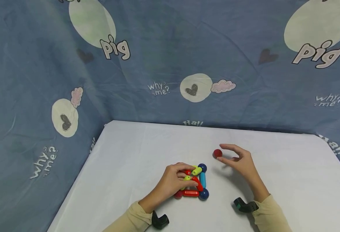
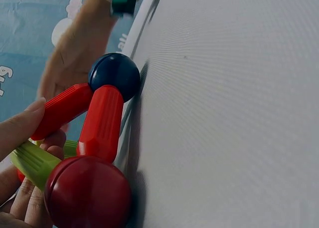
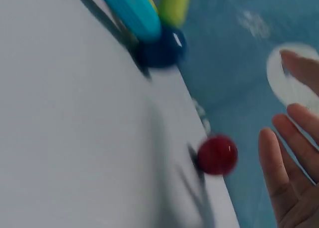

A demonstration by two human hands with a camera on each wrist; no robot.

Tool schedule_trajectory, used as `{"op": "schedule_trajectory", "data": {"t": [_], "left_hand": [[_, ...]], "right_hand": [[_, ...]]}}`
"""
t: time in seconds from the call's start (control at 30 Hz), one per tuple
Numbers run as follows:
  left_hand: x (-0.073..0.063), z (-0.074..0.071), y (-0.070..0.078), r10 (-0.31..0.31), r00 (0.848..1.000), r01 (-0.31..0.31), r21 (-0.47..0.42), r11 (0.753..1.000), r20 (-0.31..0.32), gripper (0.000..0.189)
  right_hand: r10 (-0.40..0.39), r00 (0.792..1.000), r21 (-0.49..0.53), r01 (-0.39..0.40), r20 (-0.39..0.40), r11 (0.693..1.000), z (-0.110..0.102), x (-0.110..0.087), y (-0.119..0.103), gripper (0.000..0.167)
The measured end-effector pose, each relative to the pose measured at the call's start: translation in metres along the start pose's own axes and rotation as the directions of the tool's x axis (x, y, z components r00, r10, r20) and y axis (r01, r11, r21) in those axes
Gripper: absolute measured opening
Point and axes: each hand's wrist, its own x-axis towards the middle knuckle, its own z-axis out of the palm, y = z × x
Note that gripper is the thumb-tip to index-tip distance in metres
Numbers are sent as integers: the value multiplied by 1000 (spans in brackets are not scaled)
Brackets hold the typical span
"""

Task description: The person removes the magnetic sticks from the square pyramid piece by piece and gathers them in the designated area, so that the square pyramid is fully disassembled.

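rods (image 2: pixel 62 111) in pinch of left hand (image 1: pixel 173 179), right hand (image 1: pixel 243 163) spread near loose red ball (image 1: pixel 217 153) on white table (image 1: pixel 129 154)

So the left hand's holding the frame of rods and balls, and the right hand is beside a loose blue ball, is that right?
Not quite: the loose ball beside the right hand is red, not blue, as the head view shows. The rest stands: the left hand holds the frame of rods and balls.
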Motion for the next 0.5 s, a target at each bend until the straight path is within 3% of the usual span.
{"op": "schedule_trajectory", "data": {"t": [0.1,0.2,0.33,0.5], "left_hand": [[0,0,0,1,1000,-1,2,1000,3,49],[0,-1,-1,12,1000,-12,-10,1000,11,48],[0,0,-1,31,999,-31,-36,999,16,47],[-1,0,-2,36,999,-36,-37,999,10,47]], "right_hand": [[-127,989,1,128,78,992,10,-11,-7,54],[-197,963,-45,208,185,977,22,-20,-8,66],[-178,931,-87,216,320,973,34,-29,-10,89],[-93,907,-126,158,410,979,42,-34,-12,109]]}}
